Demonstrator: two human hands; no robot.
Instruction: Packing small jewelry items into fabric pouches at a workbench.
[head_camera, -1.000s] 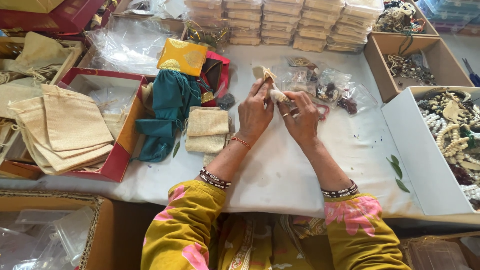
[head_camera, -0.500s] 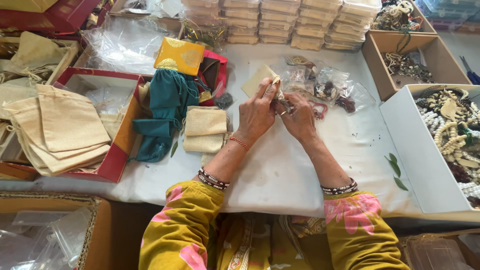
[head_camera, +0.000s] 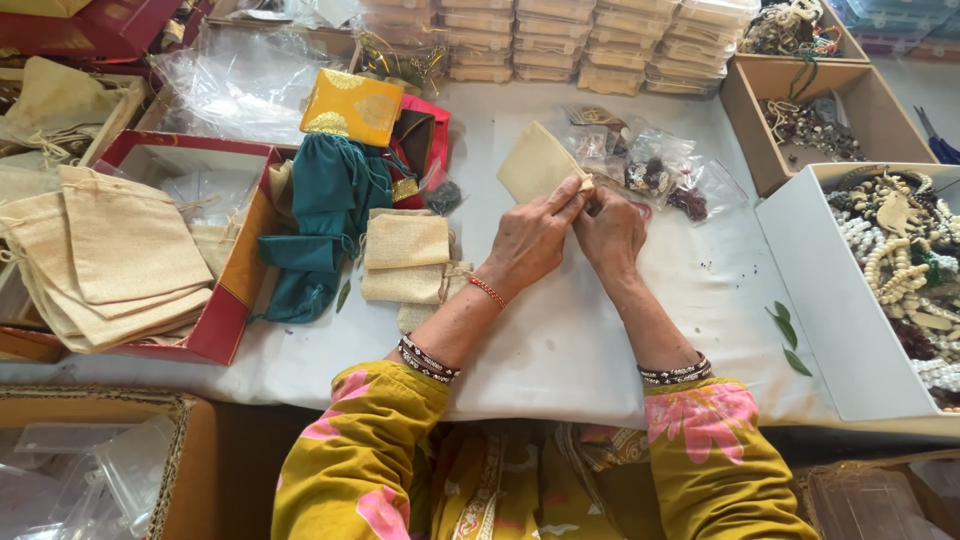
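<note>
Both hands meet at the mouth of a beige pouch (head_camera: 537, 160): left hand (head_camera: 533, 243) pinches its corner w/ thumb and fingers, right hand (head_camera: 612, 230) curls closed at the opening. Pouch lies flat on the table (head_camera: 560, 340), braced. Spare pouches (head_camera: 405, 257) close by.

Two hands work at the middle of the frame, the left hand (head_camera: 530, 243) and the right hand (head_camera: 610, 232), sharing one beige cloth pouch (head_camera: 537, 162). Two more beige pouches (head_camera: 405, 258) lie stacked just left of centre, beside one teal drawstring bag (head_camera: 325, 215) and one yellow brocade pouch (head_camera: 351, 107). At the left edge sits one pile of beige pouches (head_camera: 110, 255), too layered to count. Three green leaves (head_camera: 787, 332) lie at lower right. One white box (head_camera: 830, 300) of beads stands at right, with two brown cardboard trays (head_camera: 745, 115) above it.
</note>
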